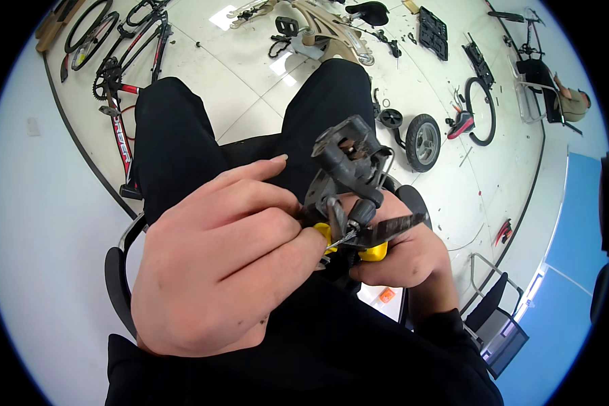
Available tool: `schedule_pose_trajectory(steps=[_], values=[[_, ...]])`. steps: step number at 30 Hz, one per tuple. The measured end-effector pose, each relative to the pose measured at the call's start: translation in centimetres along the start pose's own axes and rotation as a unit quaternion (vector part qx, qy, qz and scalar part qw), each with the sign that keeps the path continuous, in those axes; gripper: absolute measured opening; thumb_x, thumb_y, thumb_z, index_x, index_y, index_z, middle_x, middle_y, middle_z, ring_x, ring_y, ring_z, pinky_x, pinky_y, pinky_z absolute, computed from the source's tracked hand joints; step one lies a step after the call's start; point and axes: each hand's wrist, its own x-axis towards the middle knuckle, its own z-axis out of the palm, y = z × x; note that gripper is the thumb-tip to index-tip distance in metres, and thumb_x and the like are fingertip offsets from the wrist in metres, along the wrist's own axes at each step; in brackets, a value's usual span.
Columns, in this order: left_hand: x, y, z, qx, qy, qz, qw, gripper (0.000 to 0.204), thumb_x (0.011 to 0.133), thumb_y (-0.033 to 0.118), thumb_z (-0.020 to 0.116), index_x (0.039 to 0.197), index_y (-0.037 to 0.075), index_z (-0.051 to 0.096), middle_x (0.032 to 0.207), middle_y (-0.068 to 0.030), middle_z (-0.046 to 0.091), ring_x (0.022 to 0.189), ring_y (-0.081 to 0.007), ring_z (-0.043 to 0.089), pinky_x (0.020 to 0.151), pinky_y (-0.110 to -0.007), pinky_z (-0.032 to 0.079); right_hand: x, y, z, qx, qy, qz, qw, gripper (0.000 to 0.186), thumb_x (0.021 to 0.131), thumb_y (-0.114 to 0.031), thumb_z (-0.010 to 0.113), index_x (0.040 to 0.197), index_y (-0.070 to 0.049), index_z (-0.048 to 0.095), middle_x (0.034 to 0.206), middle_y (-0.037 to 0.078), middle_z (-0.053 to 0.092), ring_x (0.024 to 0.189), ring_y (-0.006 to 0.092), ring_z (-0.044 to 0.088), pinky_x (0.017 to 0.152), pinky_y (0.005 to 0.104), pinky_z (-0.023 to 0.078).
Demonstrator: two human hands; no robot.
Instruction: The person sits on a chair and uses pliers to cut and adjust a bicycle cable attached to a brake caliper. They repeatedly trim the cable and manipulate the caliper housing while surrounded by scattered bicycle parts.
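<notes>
In front of my lap is a dark grey, worn bicycle rear derailleur (348, 166). My right hand (409, 254) is closed around its lower right side, with a yellow part (373, 253) beside the thumb. From the left, my left hand (230, 260) reaches in, its thumb side and fingertips pressed together at the derailleur's lower end. Next to those fingertips shows another bit of yellow, along with a thin silvery strand. My left index finger stretches out above the others. What the left fingertips pinch is hidden, and I cannot tell what the yellow parts belong to.
A black and red bicycle frame (122, 128) lies at the left. Ahead are beige frame parts (325, 27), a saddle (367, 13) and a black tool case (433, 34). A small wheel (423, 143) and a tyre (481, 111) lie right. A person (572, 101) sits at far right.
</notes>
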Motion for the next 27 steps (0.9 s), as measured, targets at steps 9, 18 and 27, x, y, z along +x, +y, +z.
schedule_pose_trajectory(steps=[9,18,27], values=[[-0.1,0.5,0.3,0.019,-0.017,-0.007,1.000,0.029,0.049,0.002,0.071,0.076,-0.005,0.065,0.069,-0.0119,0.061,0.071,-0.0278,0.063,0.081,-0.052,0.053,0.2,-0.1,-0.1,-0.070,0.003,0.001,0.998,0.046,0.055,0.001,0.051,0.100,0.002,0.061,0.084,0.017,0.062,0.077,0.0306,0.058,0.072,0.0335,0.046],[-0.8,0.4,0.9,0.046,0.000,-0.010,0.999,0.033,0.047,0.003,0.071,0.078,-0.006,0.065,0.071,-0.0119,0.061,0.071,-0.0275,0.062,0.081,-0.050,0.053,0.5,0.4,0.6,-0.065,0.030,-0.025,0.997,0.045,0.055,0.001,0.051,0.099,0.002,0.058,0.087,0.017,0.059,0.077,0.0340,0.055,0.071,0.0358,0.046],[-1.0,0.2,1.2,0.029,0.023,-0.017,0.999,0.030,0.049,0.004,0.070,0.078,-0.007,0.064,0.067,-0.0108,0.058,0.066,-0.0257,0.061,0.083,-0.050,0.052,0.4,0.2,0.8,-0.083,0.039,0.017,0.996,0.038,0.055,0.000,0.052,0.092,0.003,0.058,0.072,0.018,0.056,0.065,0.0383,0.054,0.060,0.0372,0.045]])
